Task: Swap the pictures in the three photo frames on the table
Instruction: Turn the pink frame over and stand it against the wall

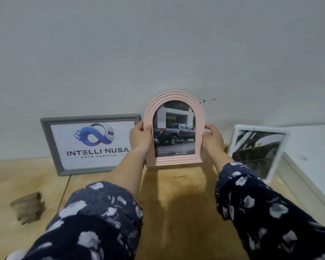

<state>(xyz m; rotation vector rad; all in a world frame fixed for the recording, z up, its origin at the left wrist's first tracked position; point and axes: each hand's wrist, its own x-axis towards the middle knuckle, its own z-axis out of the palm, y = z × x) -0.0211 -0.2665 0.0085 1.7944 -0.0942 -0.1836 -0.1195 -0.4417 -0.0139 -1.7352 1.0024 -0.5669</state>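
A pink arched frame stands upright in the middle of the wooden table, near the wall, showing a dark pickup truck picture. My left hand grips its left edge and my right hand grips its right edge. To the left a grey rectangular frame leans against the wall with an "INTELLI NUSA" logo picture. On the right stands a white frame, tilted, holding a dark blurred picture.
A small stack of brownish pieces lies on the table at the left. A white raised surface runs along the right side behind the white frame. The grey wall stands close behind the frames.
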